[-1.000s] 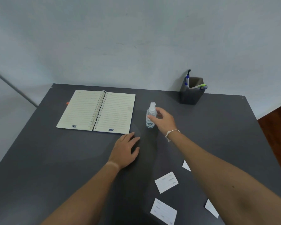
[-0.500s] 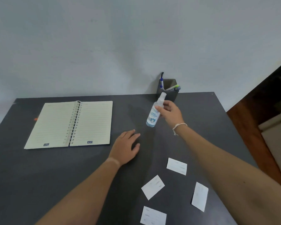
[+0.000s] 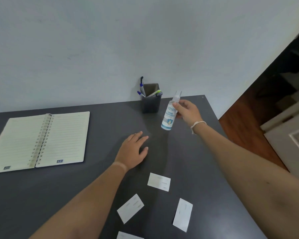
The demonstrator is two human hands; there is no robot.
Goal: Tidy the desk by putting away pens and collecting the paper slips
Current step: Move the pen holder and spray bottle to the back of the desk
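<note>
Right hand (image 3: 188,112) grips one hand sanitizer bottle (image 3: 169,114) above the surface (image 3: 97,187); left hand (image 3: 134,152) rests flat, fingers relaxed. Four paper slips (image 3: 159,181) lie near; one pen holder (image 3: 150,102) holds several pens (image 3: 141,87).

Right hand (image 3: 188,112) holds sanitizer bottle (image 3: 169,114) above desk (image 3: 188,161).

A dark grey table (image 3: 41,195) is set against a pale wall. An open spiral notebook (image 3: 40,140) is laid flat at its left. A dark pen holder (image 3: 150,104) is stood at the far edge. Four white paper slips (image 3: 159,181) are scattered near the front right, well apart from the notebook.
</note>
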